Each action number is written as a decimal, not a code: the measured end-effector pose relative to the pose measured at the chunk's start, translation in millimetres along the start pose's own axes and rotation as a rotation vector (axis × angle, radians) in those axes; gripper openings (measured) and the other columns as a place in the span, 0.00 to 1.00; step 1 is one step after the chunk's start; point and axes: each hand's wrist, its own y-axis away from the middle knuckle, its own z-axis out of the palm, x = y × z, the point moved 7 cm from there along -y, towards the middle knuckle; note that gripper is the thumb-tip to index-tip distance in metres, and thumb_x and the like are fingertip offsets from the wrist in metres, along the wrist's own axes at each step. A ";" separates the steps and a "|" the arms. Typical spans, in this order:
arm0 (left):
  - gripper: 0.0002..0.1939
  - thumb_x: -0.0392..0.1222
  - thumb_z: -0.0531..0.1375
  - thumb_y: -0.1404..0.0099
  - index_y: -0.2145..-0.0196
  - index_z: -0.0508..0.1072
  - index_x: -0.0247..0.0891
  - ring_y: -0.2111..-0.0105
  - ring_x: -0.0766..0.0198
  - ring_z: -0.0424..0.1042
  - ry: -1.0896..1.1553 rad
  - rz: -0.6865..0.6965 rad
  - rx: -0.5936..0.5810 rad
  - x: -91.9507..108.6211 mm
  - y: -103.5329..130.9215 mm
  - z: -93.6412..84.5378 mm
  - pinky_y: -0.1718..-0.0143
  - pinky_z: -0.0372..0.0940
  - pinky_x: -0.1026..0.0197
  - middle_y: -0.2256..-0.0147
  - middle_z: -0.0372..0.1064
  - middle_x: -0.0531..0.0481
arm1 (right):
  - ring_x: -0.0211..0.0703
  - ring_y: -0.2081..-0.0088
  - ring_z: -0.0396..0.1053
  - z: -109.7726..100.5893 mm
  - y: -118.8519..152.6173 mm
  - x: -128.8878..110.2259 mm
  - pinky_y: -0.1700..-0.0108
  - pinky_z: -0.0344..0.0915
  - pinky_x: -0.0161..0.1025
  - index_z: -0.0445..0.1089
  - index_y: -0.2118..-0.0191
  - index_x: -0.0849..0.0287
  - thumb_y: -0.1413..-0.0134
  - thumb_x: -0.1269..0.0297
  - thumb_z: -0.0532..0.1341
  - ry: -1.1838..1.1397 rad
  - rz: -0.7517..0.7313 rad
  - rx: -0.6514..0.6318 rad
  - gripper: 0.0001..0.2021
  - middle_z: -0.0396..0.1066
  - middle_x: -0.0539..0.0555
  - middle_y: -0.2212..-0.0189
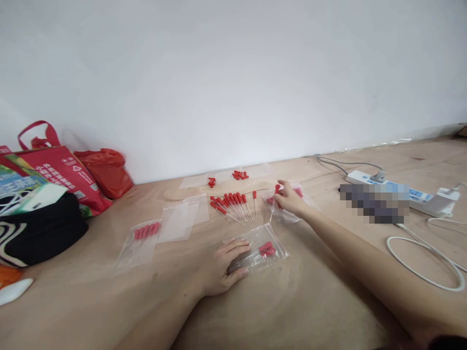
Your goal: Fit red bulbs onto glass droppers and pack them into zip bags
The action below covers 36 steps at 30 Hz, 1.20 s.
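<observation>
My left hand (228, 265) lies with fingers spread on the left end of a clear plastic zip bag (251, 265). Several red rubber bulbs (267, 249) are inside that bag, toward its right end. My right hand (288, 198) pinches a glass dropper by its red bulb (278, 187), and its thin tube slants down to the left. Under this hand is another clear bag (310, 201) with red contents, partly covered by the fingers. Between the hands and the wall, several red-bulbed droppers (233, 199) are fanned out, with one dropper (255, 201) a little apart on their right.
A filled bag of droppers (148, 231) and flat clear bags (178, 218) lie to the left. Loose red bulbs (240, 175) sit near the wall. Shopping bags (54, 170) and a black bag (54, 228) occupy the far left; a power strip (416, 194) and white cable (425, 287) the right.
</observation>
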 end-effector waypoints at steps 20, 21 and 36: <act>0.29 0.44 0.54 0.41 0.44 0.49 0.42 0.44 0.57 0.51 0.030 -0.077 -0.005 -2.8 0.4 0.0 0.45 0.50 0.51 0.42 0.46 0.45 | 0.29 0.84 0.58 42.9 88.0 17.5 0.81 0.55 0.30 0.59 0.66 0.58 0.63 0.50 0.62 -0.597 0.084 -0.299 0.21 0.63 0.44 0.80; 0.29 0.44 0.54 0.41 0.44 0.49 0.42 0.44 0.57 0.50 0.031 -0.075 -0.007 -2.9 0.5 0.4 0.45 0.50 0.52 0.42 0.46 0.45 | 0.30 0.82 0.61 44.3 88.0 17.4 0.80 0.57 0.30 0.59 0.66 0.59 0.64 0.51 0.64 -0.592 0.087 -0.315 0.21 0.65 0.45 0.77; 0.25 0.46 0.54 0.41 0.46 0.55 0.45 0.45 0.56 0.53 0.029 -0.068 -0.006 -3.8 1.5 -0.3 0.46 0.52 0.51 0.42 0.48 0.48 | 0.34 0.79 0.64 23.1 39.8 -0.6 0.76 0.59 0.31 0.67 0.77 0.61 0.56 0.62 0.58 0.113 -0.087 -0.342 0.08 0.68 0.49 0.80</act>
